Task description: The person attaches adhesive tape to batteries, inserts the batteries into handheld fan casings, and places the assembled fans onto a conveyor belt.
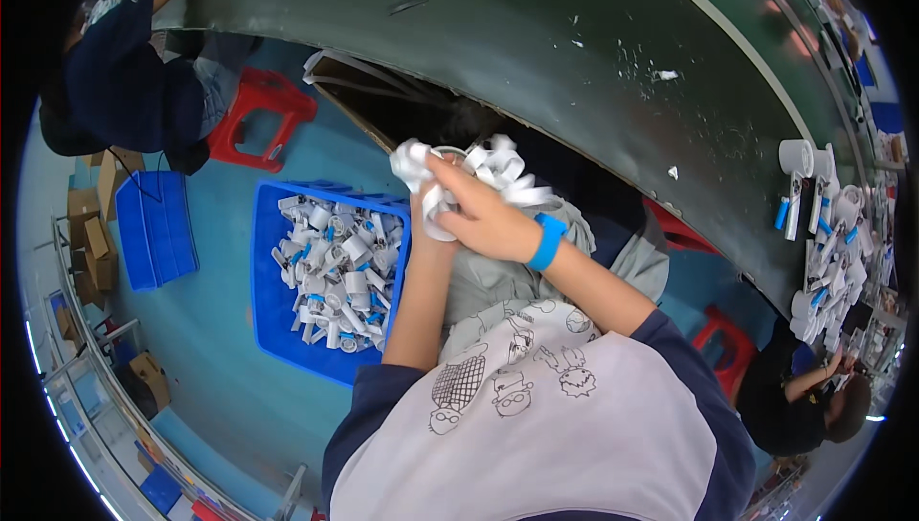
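A loose bunch of curled white strips (507, 172) is gathered between my two hands, over my lap and just short of the bench edge. My right hand (485, 217), with a blue band at its wrist, lies across the bunch, its fingers closed on it. My left hand (433, 226) is under and beside the right one, and white material bulges out around it. Most of the left fingers are hidden, but the bunch sits in that hand. A pale rounded rim (448, 150) shows among the strips; what it belongs to is unclear.
At left stands a blue crate (263, 315) of white and blue plastic parts (345, 262). The dark green bench (536, 33) holds a similar pile (833, 262) at right. Open carton (359, 90) under the bench; red stool (258, 119), blue bin (156, 234), and co-workers at both sides.
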Motion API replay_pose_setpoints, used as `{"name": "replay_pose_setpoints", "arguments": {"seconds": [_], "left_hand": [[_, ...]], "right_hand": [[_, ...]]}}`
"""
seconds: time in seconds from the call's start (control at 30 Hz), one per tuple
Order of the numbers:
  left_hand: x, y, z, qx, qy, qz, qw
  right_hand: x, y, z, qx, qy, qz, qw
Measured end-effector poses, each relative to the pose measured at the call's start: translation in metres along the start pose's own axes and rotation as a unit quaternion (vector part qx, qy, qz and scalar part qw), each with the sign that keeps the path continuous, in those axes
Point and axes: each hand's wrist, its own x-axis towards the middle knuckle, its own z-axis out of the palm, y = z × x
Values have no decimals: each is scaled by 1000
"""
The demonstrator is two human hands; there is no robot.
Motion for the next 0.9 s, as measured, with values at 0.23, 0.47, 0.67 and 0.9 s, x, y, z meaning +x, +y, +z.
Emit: {"name": "replay_pose_setpoints", "arguments": {"seconds": [0.23, 0.47, 0.67, 0.9], "left_hand": [[111, 52, 103, 38, 69, 115, 990], [82, 26, -8, 96, -326, -17, 940], [230, 28, -40, 348, -481, -186, 783], [297, 97, -25, 654, -385, -182, 625]], "right_hand": [[-16, -51, -47, -227, 20, -14, 974], [-131, -97, -138, -308, 98, 85, 943], [-188, -167, -201, -327, 225, 152, 905], [-223, -315, -361, -580, 551, -98, 591]]}}
